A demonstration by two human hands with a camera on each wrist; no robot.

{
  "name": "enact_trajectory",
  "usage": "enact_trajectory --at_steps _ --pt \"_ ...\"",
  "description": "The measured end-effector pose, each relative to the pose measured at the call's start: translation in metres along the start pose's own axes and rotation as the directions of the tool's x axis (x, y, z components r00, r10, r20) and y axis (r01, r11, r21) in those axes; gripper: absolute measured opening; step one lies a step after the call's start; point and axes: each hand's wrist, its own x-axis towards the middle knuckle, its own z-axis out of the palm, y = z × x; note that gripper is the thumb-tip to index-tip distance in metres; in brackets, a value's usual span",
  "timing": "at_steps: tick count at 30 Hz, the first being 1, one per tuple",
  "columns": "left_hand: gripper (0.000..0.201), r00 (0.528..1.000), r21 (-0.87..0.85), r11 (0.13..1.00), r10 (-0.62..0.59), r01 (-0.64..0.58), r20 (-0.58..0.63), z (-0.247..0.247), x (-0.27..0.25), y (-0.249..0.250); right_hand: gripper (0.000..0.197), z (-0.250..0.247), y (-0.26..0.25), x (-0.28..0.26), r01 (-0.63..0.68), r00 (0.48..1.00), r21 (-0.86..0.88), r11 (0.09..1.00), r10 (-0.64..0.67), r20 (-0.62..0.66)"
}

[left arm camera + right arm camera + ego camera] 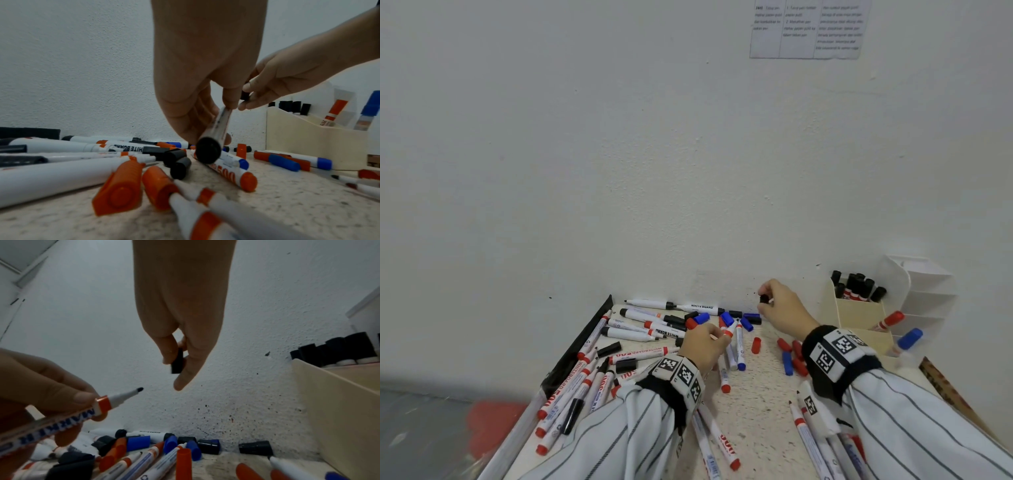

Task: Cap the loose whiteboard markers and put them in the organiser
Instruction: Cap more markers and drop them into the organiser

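Note:
My left hand (714,339) grips an uncapped white marker (115,400) with an orange band and a bare black tip, held low over the pile; its black butt end (207,151) faces the left wrist camera. My right hand (765,301) is raised near the wall and pinches a small black cap (177,362) between thumb and fingers, a little beyond and right of the marker's tip. The cream organiser (859,320) stands at the right against the wall with several black-capped markers upright in its rear slot.
Many uncapped markers and loose black, blue and red caps (746,323) lie scattered over the speckled table (763,411). One red (890,320) and one blue marker (909,339) stand in the organiser's front slots. A white tiered rack (924,291) stands behind it. The table's left edge (585,339) is black.

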Motion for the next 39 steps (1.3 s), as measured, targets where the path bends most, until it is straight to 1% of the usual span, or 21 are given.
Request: enact_trajectory --at_steps 4,8,10,12,15,18,21,23,24,25,27,28,29,31,33,35,36,38,39 --pt "0.018 0.999 0.018 0.999 0.047 -0.047 0.009 0.006 -0.007 0.002 0.018 -0.002 0.0 -0.014 -0.017 1.0 0.136 0.991 0.015 0.012" --pt "0.023 0.996 0.053 0.995 0.084 -0.086 0.039 0.009 -0.01 0.006 0.021 -0.005 0.002 -0.025 -0.046 0.997 0.159 0.986 0.035 0.072" --pt "0.023 0.996 0.034 0.996 0.084 -0.086 0.042 0.01 -0.012 0.007 0.022 -0.008 0.003 -0.03 -0.057 0.995 0.154 0.986 0.043 0.095" --pt "0.024 0.996 -0.007 0.997 0.079 -0.079 0.036 0.011 -0.014 0.007 0.02 -0.011 0.003 -0.034 -0.045 0.996 0.151 0.988 0.032 0.088" --pt "0.025 0.995 -0.021 0.996 0.089 -0.088 0.043 0.009 -0.018 0.009 0.02 -0.015 0.004 -0.039 -0.044 0.996 0.146 0.988 0.031 0.089" --pt "0.025 0.989 -0.056 0.994 0.103 -0.098 0.104 0.007 -0.021 0.01 0.019 -0.015 0.003 -0.044 -0.073 0.98 0.195 0.978 0.034 0.194" --pt "0.022 0.982 -0.045 0.994 0.107 -0.101 0.154 0.007 -0.026 0.011 0.017 -0.014 0.0 -0.048 -0.04 0.969 0.135 0.99 0.005 0.248" --pt "0.02 0.981 -0.014 0.995 0.1 -0.099 0.169 0.006 -0.028 0.013 0.014 -0.015 -0.003 -0.051 -0.046 0.961 0.047 0.998 0.031 0.276" --pt "0.022 0.977 0.008 0.995 0.095 -0.098 0.191 0.005 -0.029 0.014 0.02 -0.015 -0.004 -0.052 -0.057 0.955 0.004 0.998 0.053 0.293" --pt "0.023 0.97 0.029 0.995 0.09 -0.099 0.226 0.004 -0.03 0.015 0.03 -0.014 -0.004 -0.053 -0.072 0.949 -0.03 0.997 0.077 0.306" --pt "0.023 0.952 0.065 0.992 0.084 -0.108 0.296 0.003 -0.031 0.017 0.046 -0.012 -0.004 -0.058 -0.12 0.941 -0.057 0.991 0.132 0.313" --pt "0.025 0.95 0.083 0.989 0.095 -0.125 0.297 0.003 -0.032 0.018 0.05 -0.01 -0.004 -0.06 -0.144 0.94 -0.062 0.988 0.156 0.302" --pt "0.029 0.955 0.09 0.985 0.12 -0.15 0.273 0.004 -0.034 0.017 0.051 -0.009 -0.003 -0.062 -0.158 0.944 -0.068 0.985 0.171 0.28" --pt "0.029 0.964 0.052 0.978 0.19 -0.203 0.184 0.007 -0.037 0.018 0.05 -0.007 -0.001 -0.066 -0.155 0.959 -0.08 0.985 0.17 0.229" --pt "0.025 0.958 0.061 0.958 0.276 -0.281 0.084 0.011 -0.04 0.021 0.049 -0.008 0.001 -0.069 -0.153 0.965 -0.083 0.985 0.167 0.204" --pt "0.021 0.939 0.185 0.921 0.343 -0.342 0.028 0.013 -0.042 0.024 0.049 -0.009 0.005 -0.07 -0.182 0.958 -0.088 0.979 0.197 0.209" --pt "0.022 0.93 0.268 0.894 0.368 -0.359 0.02 0.014 -0.042 0.025 0.049 -0.008 0.007 -0.071 -0.211 0.953 -0.077 0.974 0.222 0.204" --pt "0.023 0.916 0.409 0.829 0.399 -0.38 0.043 0.018 -0.042 0.027 0.049 -0.008 0.01 -0.074 -0.254 0.949 -0.041 0.966 0.257 0.184" --pt "0.022 0.91 0.443 0.806 0.41 -0.394 0.063 0.02 -0.043 0.029 0.048 -0.008 0.011 -0.075 -0.256 0.951 -0.019 0.967 0.255 0.174"
